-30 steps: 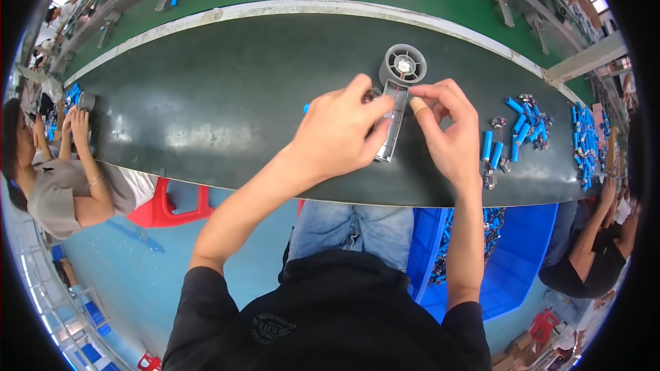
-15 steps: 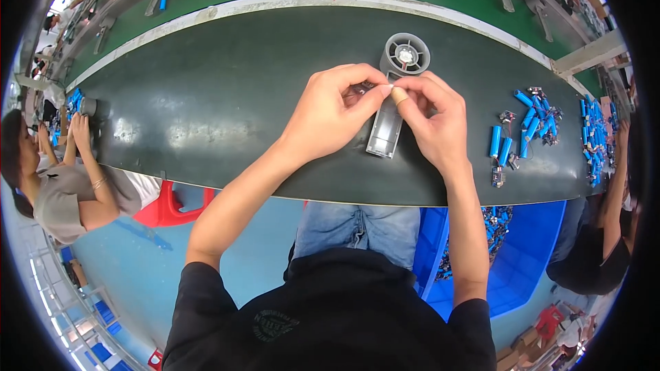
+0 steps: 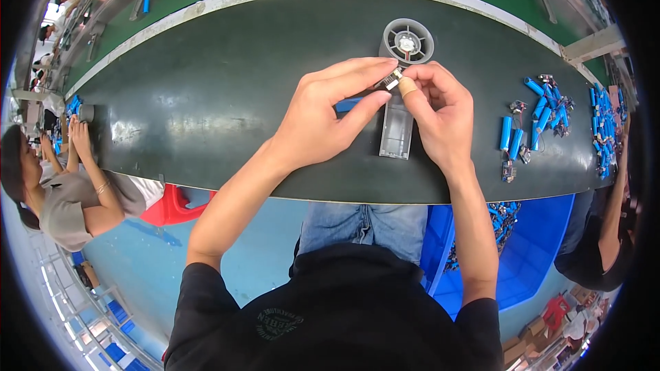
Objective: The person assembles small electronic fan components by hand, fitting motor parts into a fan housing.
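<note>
A grey handheld fan lies on the dark table, its round grilled head (image 3: 406, 41) pointing away from me and its hollow handle (image 3: 396, 132) toward me. Over the neck, my left hand (image 3: 330, 106) pinches a small circuit board (image 3: 392, 81) with a white connector between thumb and fingers. A blue cylindrical battery (image 3: 348, 104) shows beneath that palm, partly hidden. My right hand (image 3: 438, 106) has thumb and forefinger closed at the board's right edge; its thumb wears a tan cover. Whether those fingertips also hold a wire cannot be made out.
Blue batteries with attached boards (image 3: 543, 117) lie loose at the right, with another pile (image 3: 603, 130) farther right. Below the table edge stands a blue bin (image 3: 533, 261) holding similar parts. People sit at both sides; a red stool (image 3: 175, 206) is at the left.
My hands have parted slightly and tilted, bringing the circuit board and the blue battery into sight. The handle shows more fully, and the whole view has shifted a little.
</note>
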{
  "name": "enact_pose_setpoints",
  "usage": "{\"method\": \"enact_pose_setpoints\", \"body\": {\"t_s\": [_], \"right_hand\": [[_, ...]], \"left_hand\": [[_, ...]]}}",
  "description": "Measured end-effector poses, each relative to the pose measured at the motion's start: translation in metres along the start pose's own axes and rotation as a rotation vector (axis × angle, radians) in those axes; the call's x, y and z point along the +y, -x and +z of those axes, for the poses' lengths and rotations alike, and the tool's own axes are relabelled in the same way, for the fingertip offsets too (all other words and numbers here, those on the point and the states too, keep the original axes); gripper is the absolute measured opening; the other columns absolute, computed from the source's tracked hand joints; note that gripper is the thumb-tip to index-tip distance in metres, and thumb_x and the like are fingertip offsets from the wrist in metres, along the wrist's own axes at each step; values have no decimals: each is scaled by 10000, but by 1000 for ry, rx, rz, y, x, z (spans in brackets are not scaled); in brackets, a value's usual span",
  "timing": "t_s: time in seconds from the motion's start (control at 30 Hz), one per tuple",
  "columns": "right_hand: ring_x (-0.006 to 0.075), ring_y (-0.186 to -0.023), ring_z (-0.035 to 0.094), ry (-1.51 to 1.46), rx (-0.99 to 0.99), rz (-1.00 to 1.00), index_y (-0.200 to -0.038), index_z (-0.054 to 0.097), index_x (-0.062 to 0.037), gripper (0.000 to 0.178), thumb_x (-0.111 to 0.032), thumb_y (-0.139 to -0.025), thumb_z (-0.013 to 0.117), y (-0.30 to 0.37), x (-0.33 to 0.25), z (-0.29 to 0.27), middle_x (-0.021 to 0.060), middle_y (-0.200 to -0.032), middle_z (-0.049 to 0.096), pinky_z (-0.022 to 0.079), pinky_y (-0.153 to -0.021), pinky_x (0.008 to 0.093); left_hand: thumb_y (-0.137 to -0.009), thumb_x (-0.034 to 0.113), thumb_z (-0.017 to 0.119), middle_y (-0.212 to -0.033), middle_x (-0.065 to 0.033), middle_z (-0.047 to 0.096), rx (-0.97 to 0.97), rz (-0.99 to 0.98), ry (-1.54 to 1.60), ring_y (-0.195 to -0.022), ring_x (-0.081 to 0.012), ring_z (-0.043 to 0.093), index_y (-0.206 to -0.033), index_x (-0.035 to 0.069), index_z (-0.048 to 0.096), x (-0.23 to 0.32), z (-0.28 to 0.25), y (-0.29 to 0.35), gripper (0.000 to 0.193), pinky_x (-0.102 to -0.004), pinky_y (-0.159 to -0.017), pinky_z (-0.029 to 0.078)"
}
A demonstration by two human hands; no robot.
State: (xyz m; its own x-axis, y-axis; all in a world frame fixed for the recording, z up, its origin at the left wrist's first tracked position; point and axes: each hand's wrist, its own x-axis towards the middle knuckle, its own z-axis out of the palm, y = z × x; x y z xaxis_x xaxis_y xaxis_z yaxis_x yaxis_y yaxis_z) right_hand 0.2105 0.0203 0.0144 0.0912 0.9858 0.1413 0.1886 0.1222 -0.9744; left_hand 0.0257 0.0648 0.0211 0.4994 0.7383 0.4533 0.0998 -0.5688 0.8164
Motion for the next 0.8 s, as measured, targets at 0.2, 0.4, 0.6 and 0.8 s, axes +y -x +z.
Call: {"method": "enact_pose_setpoints", "body": {"t_s": [0.2,0.4,0.6,0.8], "right_hand": [[34,-762,554,-58,-13,6,-968,661,27,65,0,-923,623,2,0,-1,-9,-895,584,426,-678,183],[39,-780,558,-16,-67,-9,-986,668,26,78,-4,-930,624,0,-1,-5,-1,-914,597,433,-681,193],[29,-750,526,-23,-116,42,-989,686,20,91,-28,-934,631,-1,-6,-9,-19,-878,604,407,-647,187],[13,-713,505,-69,-128,101,-990,703,7,113,-73,-934,646,-1,-8,-12,-36,-849,618,374,-578,189]], "left_hand": [[-860,4,697,-1090,-144,688,-43,-175,298,-935,-229,672,-1226,7,658,3,-7,3,368,-299,-830,539],[-856,-33,683,-1163,-123,654,-166,-80,172,-1024,-208,631,-1254,17,651,-3,-17,3,402,-308,-866,521],[-860,-31,674,-1164,-135,648,-174,-31,56,-1016,-236,631,-1246,16,653,-1,-16,1,390,-317,-859,522],[-870,-45,651,-1179,-145,637,-199,8,44,-1025,-245,628,-1255,13,646,-4,-16,1,390,-323,-871,519]]}}
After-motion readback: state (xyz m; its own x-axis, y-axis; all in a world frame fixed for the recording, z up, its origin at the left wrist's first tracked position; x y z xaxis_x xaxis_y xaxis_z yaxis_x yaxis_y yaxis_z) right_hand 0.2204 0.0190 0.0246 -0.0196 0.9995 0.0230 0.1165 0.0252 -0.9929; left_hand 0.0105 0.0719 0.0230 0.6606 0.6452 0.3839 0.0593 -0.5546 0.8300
